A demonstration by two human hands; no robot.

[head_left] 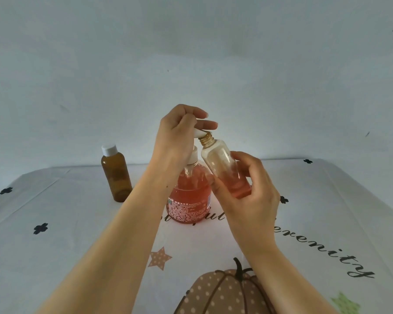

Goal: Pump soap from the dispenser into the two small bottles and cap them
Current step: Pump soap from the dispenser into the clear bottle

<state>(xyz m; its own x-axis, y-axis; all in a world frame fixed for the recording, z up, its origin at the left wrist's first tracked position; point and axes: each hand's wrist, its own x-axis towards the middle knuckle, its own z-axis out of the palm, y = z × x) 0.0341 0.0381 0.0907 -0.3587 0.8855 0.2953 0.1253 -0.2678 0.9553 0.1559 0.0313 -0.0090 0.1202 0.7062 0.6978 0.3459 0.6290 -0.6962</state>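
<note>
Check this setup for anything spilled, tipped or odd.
No spill shows. The clear bottle is tilted on purpose in the right hand, neck at the spout of the dispenser under the left hand. The amber bottle stands capped.

counter (77,245) under a white printed cloth (327,211), pumpkin, star, clover and script motifs, amber capped bottle (116,175) standing far left, pink soap dispenser (188,200) standing centre

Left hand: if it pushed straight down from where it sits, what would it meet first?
The left hand already rests on the dispenser's white pump head, so it would drive that down, nozzle over the open mouth of the clear bottle the right hand tilts in.
</note>
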